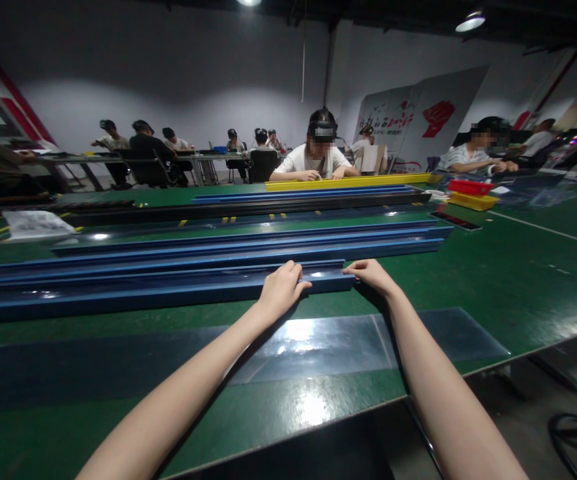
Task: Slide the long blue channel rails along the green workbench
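A long blue trough-shaped profile (218,285) lies nearest to me across the green table, running out of view on the left. My left hand (283,291) grips it close to its right end, fingers over the channel and thumb at the near wall. At that right end, my right hand (372,275) has its fingers pinched together against the profile's tip. What lies between those fingertips, if anything, is too small to make out. A clear plastic strip (328,340) lies flat on the table in front of the profile, below my forearms.
More blue profiles (398,248) lie parallel behind, then a black one (268,207) and a yellow one (368,180) by a seated co-worker (313,160). A phone (455,221), a red tray (471,187) and a yellow tray (473,202) are on the right. The table's edge (553,348) runs close to me.
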A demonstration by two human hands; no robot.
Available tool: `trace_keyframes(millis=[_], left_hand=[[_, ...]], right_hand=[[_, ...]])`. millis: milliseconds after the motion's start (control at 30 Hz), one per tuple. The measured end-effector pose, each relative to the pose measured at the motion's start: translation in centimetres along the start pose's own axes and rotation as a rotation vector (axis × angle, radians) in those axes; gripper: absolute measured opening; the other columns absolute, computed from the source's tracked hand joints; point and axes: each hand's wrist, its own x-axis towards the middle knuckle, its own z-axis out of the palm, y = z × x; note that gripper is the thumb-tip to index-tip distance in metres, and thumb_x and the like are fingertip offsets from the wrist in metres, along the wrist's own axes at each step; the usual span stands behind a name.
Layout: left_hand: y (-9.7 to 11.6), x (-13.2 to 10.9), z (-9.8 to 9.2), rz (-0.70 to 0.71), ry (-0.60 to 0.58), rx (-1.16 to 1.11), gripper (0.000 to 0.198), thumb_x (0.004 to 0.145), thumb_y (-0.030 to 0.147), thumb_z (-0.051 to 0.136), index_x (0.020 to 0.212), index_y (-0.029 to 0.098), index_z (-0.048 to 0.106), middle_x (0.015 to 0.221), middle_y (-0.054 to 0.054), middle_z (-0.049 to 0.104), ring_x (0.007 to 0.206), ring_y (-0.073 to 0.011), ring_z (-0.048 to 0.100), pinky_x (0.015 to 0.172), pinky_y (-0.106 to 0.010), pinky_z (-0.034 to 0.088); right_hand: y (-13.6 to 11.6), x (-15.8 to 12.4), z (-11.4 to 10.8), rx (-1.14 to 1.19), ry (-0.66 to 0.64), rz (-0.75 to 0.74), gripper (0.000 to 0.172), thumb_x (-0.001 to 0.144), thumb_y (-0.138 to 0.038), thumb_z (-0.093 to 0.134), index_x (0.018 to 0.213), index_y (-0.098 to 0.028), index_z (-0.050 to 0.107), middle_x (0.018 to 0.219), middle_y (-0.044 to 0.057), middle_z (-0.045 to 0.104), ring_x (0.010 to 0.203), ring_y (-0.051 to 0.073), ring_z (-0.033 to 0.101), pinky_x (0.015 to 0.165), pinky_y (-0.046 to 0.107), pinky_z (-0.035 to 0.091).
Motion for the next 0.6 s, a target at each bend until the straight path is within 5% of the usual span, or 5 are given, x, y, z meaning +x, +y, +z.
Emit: trace_keyframes(millis=[600], left_hand=[[0.13, 0.00, -0.30, 0.003, -0.022, 0.031, 0.021, 0.084, 0.041, 0.048, 0.085, 0.020, 0.051, 0.090, -0.002, 0.054, 0.084, -0.0156, 0.055, 0.065, -0.024, 0.042]], right_hand=[[0.06, -0.01, 0.39, -0.023, 0.002, -0.003, 0.037, 0.052, -0.047, 0.068, 0.063, -0.012, 0.069, 0.056, 0.006, 0.061, 0.054, 0.013, 0.049, 0.051, 0.025, 0.034]])
